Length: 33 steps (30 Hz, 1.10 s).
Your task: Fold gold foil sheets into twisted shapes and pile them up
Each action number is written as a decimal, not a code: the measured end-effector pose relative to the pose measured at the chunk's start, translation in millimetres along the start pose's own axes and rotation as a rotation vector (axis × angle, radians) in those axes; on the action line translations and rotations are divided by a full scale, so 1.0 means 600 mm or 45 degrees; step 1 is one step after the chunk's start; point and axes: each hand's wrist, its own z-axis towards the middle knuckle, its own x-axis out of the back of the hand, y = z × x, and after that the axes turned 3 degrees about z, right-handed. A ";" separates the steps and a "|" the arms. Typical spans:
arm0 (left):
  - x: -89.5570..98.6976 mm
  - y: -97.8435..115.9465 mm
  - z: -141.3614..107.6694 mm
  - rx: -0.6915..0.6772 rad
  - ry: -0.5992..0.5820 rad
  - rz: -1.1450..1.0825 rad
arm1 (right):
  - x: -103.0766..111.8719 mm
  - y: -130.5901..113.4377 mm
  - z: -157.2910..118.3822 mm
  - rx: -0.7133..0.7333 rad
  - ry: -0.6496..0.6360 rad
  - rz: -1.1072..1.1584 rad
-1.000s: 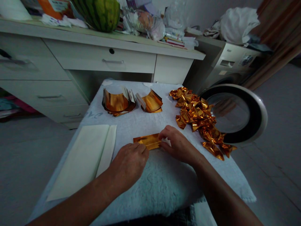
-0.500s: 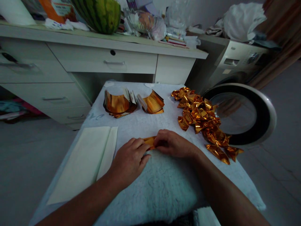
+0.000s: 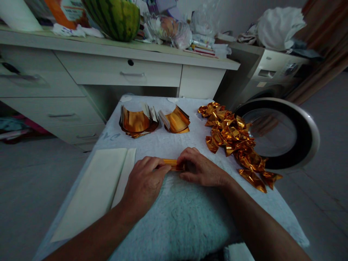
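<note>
Near the front edge of the cloth-covered worktop [image 3: 190, 217], L hand [image 3: 145, 181] and R hand [image 3: 201, 168] hold one gold foil piece [image 3: 170, 162] btw them. Each grip is closed on it, L grip at the left end and R grip at the right end; the fingers hide both ends, so the exact pinch I cannot tell. Compared w/ 1 sec. ago, less gold surface is visible: the piece was wider and flatter, now it is a narrow strip, lying crosswise. I judge it is folded or rolled more tightly, but how many layers is not clear. It looks shiny, orange-gold, w/ straight long edges and a darker lower side.

To the L lies pale folded paper [image 3: 94, 185], apart from the strip. Farther are two curved foil stacks, the L stack [image 3: 134, 121] and the R stack [image 3: 176, 119], gold side up, w/ pale edges standing. On the R side is a loose pile of shaped foil [image 3: 235, 136], pointed and crinkled. Behind all, a watermelon [image 3: 115, 20] rests on the white cabinet [image 3: 119, 49].
</note>
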 end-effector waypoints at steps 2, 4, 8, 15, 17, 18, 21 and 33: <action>0.000 -0.001 -0.001 -0.010 0.033 0.027 | -0.002 0.000 0.000 -0.005 0.024 0.029; -0.001 -0.002 -0.002 -0.017 0.058 0.053 | -0.006 0.003 0.000 -0.023 0.067 0.029; 0.000 -0.004 -0.003 -0.025 0.097 0.091 | -0.010 0.013 -0.002 -0.065 0.200 -0.003; 0.005 -0.005 0.000 -0.064 0.129 0.132 | -0.003 0.011 -0.005 -0.174 0.137 -0.069; 0.006 -0.005 0.000 -0.076 0.141 0.149 | -0.003 0.010 -0.003 -0.169 0.144 -0.075; 0.006 -0.005 0.001 -0.080 0.144 0.153 | -0.004 0.011 -0.003 -0.164 0.157 -0.070; 0.007 -0.004 0.003 -0.087 0.155 0.163 | -0.007 0.016 0.000 -0.151 0.225 -0.035; 0.010 -0.001 0.004 -0.031 0.112 0.165 | -0.025 0.000 0.003 -0.363 0.198 0.998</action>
